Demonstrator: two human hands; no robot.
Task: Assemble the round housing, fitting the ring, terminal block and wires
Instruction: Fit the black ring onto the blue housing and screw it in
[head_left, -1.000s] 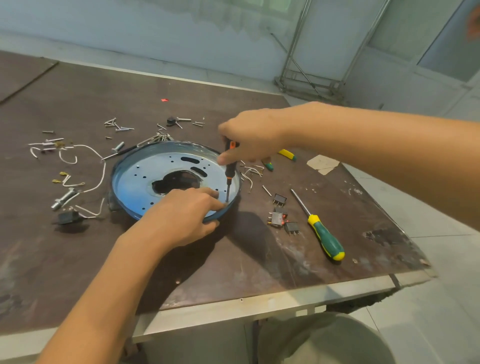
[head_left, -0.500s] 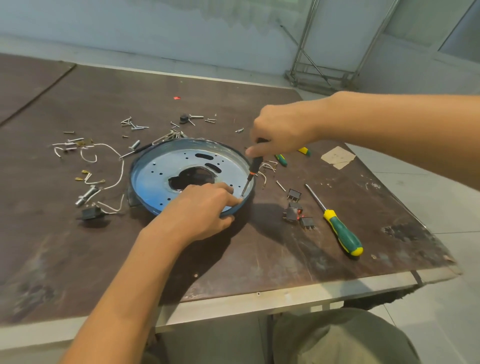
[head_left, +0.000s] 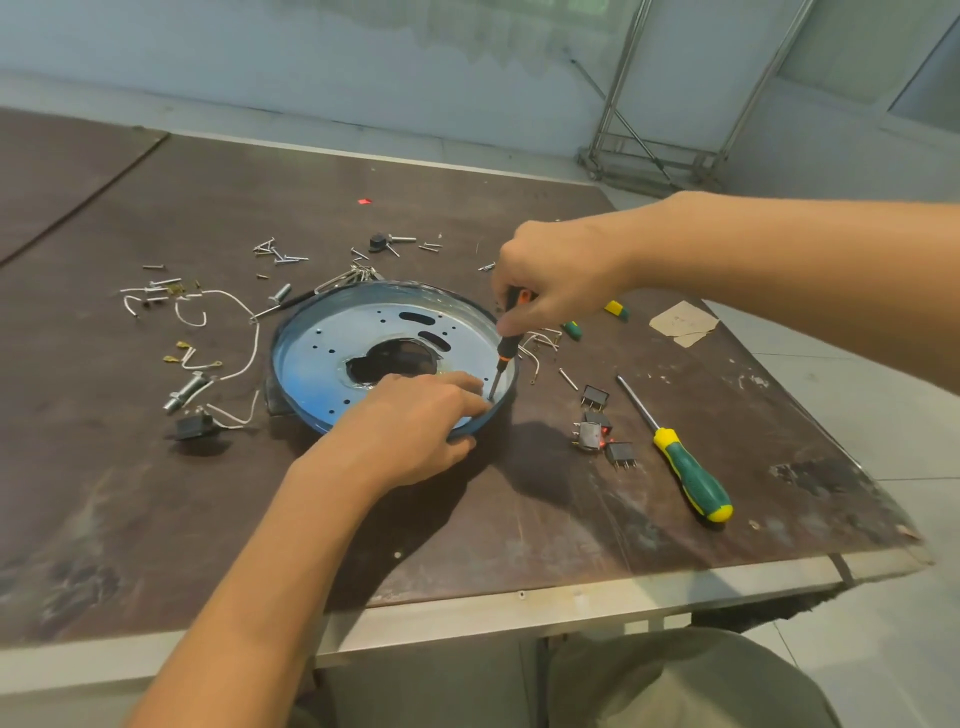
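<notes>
Toward the left edge of the tabletop lie loose white wires and a black block. At its middle sits the round housing, lying flat. The left hand reaches in from the near edge, forearm slanting up and right. Its fingers lie flat on the plate and the thumb hooks outside the near rim, clamping it. The right hand comes from the right edge, knuckles up, and grips a small black-and-orange screwdriver. The screwdriver is nearly upright, its tip on the plate just beside the left fingertips. A green-handled screwdriver rests near the right edge.
</notes>
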